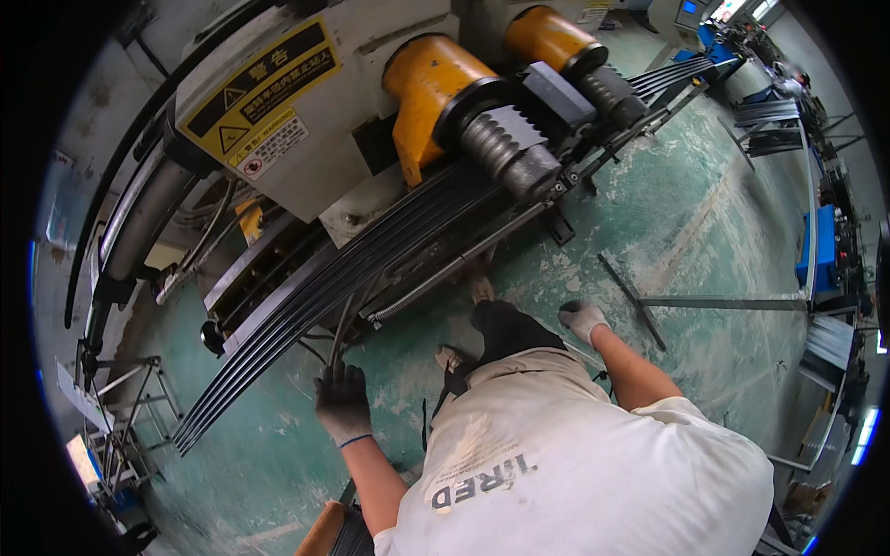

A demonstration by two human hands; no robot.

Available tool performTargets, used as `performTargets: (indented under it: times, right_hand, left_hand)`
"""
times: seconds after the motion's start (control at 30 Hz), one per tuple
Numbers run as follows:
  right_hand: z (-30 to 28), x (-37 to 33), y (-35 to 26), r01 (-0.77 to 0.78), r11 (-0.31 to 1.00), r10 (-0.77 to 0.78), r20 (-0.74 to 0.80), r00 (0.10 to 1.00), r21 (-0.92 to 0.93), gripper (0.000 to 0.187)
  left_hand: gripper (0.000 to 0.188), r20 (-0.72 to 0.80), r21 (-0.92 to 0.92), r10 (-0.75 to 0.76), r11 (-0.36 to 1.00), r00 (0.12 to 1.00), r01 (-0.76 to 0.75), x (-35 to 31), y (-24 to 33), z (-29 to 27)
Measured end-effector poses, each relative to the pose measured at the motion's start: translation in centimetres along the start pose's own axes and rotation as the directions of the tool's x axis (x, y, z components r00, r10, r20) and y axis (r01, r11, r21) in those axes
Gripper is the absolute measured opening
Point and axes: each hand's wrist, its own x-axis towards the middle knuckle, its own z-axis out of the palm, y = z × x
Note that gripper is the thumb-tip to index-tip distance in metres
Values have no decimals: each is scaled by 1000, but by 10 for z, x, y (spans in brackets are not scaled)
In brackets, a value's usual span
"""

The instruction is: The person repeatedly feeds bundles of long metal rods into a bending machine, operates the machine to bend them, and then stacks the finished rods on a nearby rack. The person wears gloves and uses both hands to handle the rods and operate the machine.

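Observation:
My left hand [343, 403], in a glove with a dark palm side and pale cuff, is held up with its fingers stretched out. It is just below several long dark metal bars [278, 332] and seems apart from them. The bars lie side by side and run from the lower left through a large grey machine [324, 111] to the upper right. My right hand [582, 321], in a grey glove, hangs over the floor to the right of my legs. Its fingers are curled in, and nothing shows in them.
Two orange cylindrical units [440, 79] with ribbed rollers [505, 139] stand over the bars. A spring [400, 304] hangs along the machine's near edge. A dark metal stand [723, 304] lies across the green floor [686, 222] at the right. A metal frame [139, 408] stands at the left.

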Motion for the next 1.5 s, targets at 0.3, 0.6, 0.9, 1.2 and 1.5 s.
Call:
performTargets:
  times: [0.3,0.6,0.9,1.2,1.5]
  right_hand:
    - [-123,4,-186,644,506,-249,-618,746,574,57]
    - [-183,52,-283,317,-223,-91,-344,935,922,42]
    - [-188,87,-286,356,-21,-136,-355,925,934,56]
    - [-202,103,-289,342,-84,-232,-352,907,936,43]
    - [-225,69,-291,330,30,-247,-313,917,944,40]
  left_hand:
    - [61,147,187,213,953,966,-239,-1,13,127]
    - [64,16,158,466,872,885,-463,19,15,242]
    - [54,298,875,773,12,560,-484,-3,75,349]
    - [42,502,783,813,-283,295,-554,10,34,495]
    - [43,789,592,495,-453,364,-667,35,-19,592]
